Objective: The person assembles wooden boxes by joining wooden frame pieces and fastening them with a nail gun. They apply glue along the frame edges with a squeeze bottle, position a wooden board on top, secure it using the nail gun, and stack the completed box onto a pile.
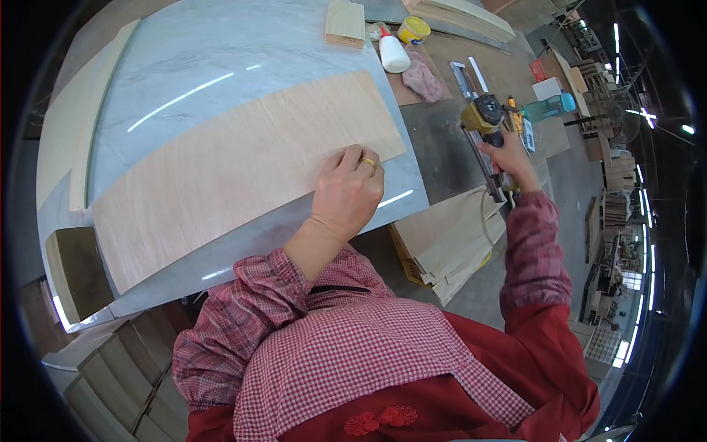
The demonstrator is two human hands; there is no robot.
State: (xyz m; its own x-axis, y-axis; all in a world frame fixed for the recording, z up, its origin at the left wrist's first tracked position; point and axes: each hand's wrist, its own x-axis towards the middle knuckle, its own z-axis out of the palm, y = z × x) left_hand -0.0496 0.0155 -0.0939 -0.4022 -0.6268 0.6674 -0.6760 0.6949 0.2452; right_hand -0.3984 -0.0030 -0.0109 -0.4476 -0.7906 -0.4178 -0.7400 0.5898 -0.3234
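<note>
A long light plywood panel (243, 173) lies on the glossy marbled tabletop (191, 66). My left hand (350, 188) rests on the panel's near right edge, fingers curled together with the tips down on the wood; whether they pinch anything is hidden. Off to the right, my right hand (508, 158) is wrapped round the handle of a yellow and black nail gun (484, 114), which is over the dark board beside the table. A white glue bottle with a red tip (394, 55) and a pink cloth (422, 76) lie beyond the two hands.
A wooden block (345, 23) and a yellow tub (414, 30) sit at the back. Pale strips (107, 110) lie at the left, near a dark block (79, 272). Thin boards (449, 239) fill a crate below. A teal bottle (549, 107) lies at the right.
</note>
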